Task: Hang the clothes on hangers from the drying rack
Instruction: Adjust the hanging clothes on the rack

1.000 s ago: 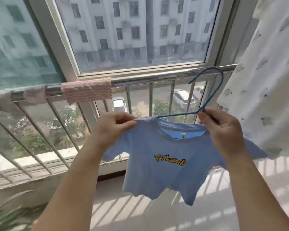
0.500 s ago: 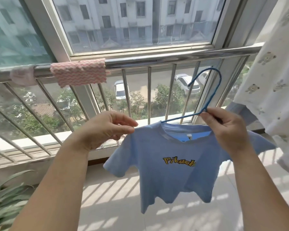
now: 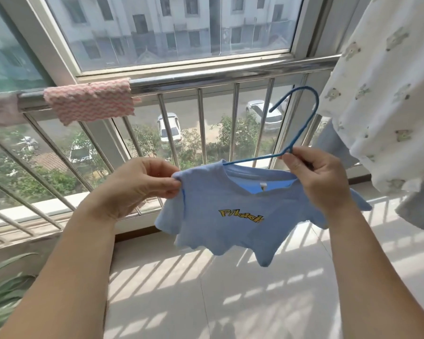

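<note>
A small light-blue T-shirt (image 3: 233, 231) with yellow lettering hangs between my hands in the middle of the view. A blue wire hanger (image 3: 304, 123) runs through its neck opening, its hook pointing up and to the right. My left hand (image 3: 137, 189) pinches the shirt's left shoulder, where a bit of the hanger shows at the sleeve. My right hand (image 3: 321, 177) grips the hanger at the base of the hook together with the shirt's right shoulder. The hanger's right arm is hidden inside the shirt.
A steel railing (image 3: 230, 77) with vertical bars runs across in front of the window. A pink zigzag cloth (image 3: 91, 101) is draped over it at the left. White printed fabric (image 3: 387, 94) hangs at the right. Plant leaves (image 3: 3, 289) stand low left; tiled floor (image 3: 206, 302) lies below.
The view has tilted down a little. My left hand has closed on the shirt's left shoulder and pulled it outward over the hanger end. The shirt hangs slightly lower and more spread.
</note>
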`<state>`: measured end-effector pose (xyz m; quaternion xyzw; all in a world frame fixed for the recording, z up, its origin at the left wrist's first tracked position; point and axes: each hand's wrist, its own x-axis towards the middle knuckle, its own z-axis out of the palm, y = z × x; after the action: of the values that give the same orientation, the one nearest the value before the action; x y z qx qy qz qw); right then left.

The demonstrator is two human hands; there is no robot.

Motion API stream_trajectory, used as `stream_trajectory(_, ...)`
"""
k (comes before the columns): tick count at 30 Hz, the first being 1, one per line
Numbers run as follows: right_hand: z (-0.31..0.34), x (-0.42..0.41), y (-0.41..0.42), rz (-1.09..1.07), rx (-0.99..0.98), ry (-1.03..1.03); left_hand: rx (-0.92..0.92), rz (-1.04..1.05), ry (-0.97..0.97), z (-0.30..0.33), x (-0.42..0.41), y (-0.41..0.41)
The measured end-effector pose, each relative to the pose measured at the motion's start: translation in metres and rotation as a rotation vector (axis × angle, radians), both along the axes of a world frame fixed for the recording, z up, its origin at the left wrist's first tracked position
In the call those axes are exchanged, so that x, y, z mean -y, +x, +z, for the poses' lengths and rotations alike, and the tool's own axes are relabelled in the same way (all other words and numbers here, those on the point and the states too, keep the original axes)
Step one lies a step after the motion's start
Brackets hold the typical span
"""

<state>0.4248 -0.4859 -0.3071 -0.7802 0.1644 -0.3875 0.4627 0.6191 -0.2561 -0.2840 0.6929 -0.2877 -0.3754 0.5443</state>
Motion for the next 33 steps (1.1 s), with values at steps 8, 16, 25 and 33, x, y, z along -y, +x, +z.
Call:
stream_trajectory(8, -0.009, 0.006, 0.001, -0.122, -0.087, -0.222, 0.36, 0.157, 0.049, 0.001, 0.009, -0.012)
stream_trajectory(16, -0.009, 0.0, 0.009, -0.191, -0.093, -0.183, 0.671, 0.121, 0.051, 0.011, 0.025, -0.03)
stream_trajectory(25, -0.008, -0.014, 0.014, -0.043, -0.059, -0.107, 0.96, 0.116, 0.018, -0.002, 0.063, -0.062)
stream_trajectory(33, -0.017, 0.022, -0.008, -0.205, -0.357, -0.077, 0.981, 0.187, 0.007, 0.005, 0.047, -0.037)
